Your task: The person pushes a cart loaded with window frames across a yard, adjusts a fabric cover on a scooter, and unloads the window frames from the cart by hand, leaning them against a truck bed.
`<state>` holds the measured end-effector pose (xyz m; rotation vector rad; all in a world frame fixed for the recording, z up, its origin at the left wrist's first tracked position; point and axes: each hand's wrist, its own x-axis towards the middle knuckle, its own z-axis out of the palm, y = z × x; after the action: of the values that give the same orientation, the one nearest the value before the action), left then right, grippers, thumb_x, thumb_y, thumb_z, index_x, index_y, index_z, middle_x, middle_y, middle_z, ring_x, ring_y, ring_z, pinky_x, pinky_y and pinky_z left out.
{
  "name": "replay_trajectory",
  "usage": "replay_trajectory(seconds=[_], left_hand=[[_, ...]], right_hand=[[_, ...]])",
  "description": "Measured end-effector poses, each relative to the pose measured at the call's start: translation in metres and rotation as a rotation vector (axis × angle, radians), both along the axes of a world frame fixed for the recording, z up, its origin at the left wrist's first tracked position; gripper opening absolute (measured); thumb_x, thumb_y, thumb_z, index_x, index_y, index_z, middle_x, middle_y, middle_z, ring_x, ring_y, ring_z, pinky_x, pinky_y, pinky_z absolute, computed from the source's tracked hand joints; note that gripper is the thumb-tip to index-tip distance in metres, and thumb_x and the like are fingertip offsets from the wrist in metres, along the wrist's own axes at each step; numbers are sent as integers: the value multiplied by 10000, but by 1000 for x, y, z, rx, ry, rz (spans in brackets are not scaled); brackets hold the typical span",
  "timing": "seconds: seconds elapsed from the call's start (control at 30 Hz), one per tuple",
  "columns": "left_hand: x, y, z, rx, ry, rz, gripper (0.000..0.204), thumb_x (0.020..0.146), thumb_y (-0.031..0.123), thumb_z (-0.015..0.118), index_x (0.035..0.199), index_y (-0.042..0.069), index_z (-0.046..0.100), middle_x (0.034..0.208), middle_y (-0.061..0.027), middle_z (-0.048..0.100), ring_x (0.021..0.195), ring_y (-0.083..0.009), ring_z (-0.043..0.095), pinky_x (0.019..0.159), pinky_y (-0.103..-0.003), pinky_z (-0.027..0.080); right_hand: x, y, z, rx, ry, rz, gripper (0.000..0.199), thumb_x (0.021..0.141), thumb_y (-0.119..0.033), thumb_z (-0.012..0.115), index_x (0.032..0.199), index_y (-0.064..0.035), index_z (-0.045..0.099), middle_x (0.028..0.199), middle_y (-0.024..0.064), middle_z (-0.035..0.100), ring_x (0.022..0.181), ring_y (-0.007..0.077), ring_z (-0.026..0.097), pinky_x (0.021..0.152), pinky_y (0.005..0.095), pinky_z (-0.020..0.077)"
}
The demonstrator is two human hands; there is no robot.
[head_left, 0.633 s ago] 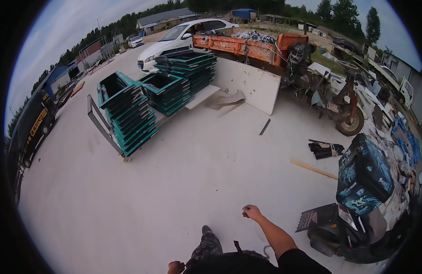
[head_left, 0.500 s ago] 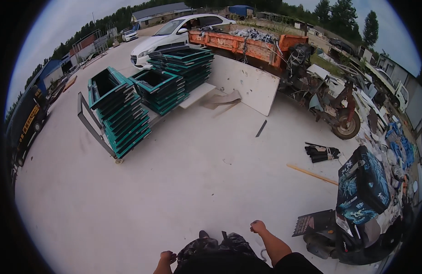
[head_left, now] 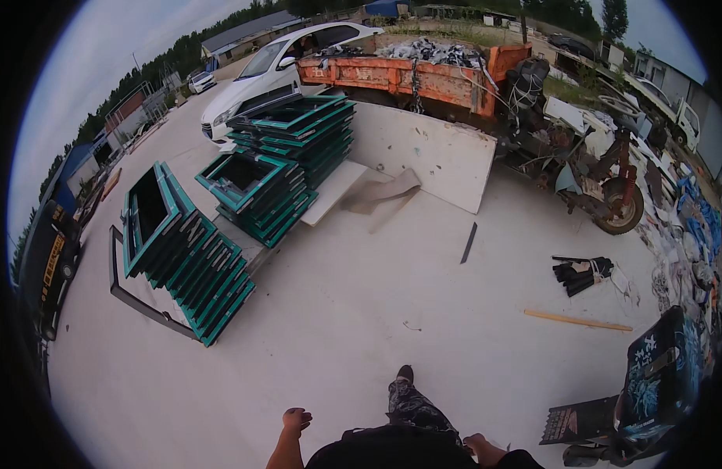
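My left hand (head_left: 297,420) hangs low in front of me, its fingers loosely bent and apart, with nothing in it. At the lower edge, beside my dark clothing, my right hand (head_left: 483,451) is partly in view, also relaxed and seemingly holding nothing. Neither hand touches anything. Ahead on the left, a metal-framed cart (head_left: 142,305) carries stacks of green-and-black rectangular frames. The nearest stack (head_left: 197,266) leans at the front, a shorter stack (head_left: 259,195) stands behind it, and a taller stack (head_left: 322,133) rests farthest back. One foot (head_left: 405,374) is forward on the pale concrete.
A white car (head_left: 259,74) and an orange truck bed (head_left: 408,78) stand beyond the stacks. A pale board (head_left: 431,148) leans before the bed. Right lie a dark strip (head_left: 469,243), a black bundle (head_left: 582,273) and a wooden stick (head_left: 577,320), near a scooter box (head_left: 654,371).
I have walked forward, and the frame stacks appear nearer. My left hand has swung forward, my right hand back toward my body. The scooter has shifted toward the lower right.
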<state>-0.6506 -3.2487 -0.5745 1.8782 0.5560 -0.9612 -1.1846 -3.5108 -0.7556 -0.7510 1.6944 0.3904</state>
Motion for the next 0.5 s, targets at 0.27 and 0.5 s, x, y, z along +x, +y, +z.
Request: replay_trajectory(seconds=[0.27,0.5], left_hand=[[35,-76,-15,-63,122,36,210,866,129,525,1041,15,546,867,-162,675,750,-274,673,629,-389,546],[99,-108,-81,-3,269,203,186,858,66,484,1018,-15,535,810,-191,659,664,-307,660,528,-397,541]], right_hand=[[326,-329,126,-742,-337,387,202,834,-131,516,889,34,618,699,119,652,580,183,647,504,297,502],[454,-388,196,-704,-721,243,222,881,-174,534,982,8,612,778,110,661,631,176,651,540,281,510]])
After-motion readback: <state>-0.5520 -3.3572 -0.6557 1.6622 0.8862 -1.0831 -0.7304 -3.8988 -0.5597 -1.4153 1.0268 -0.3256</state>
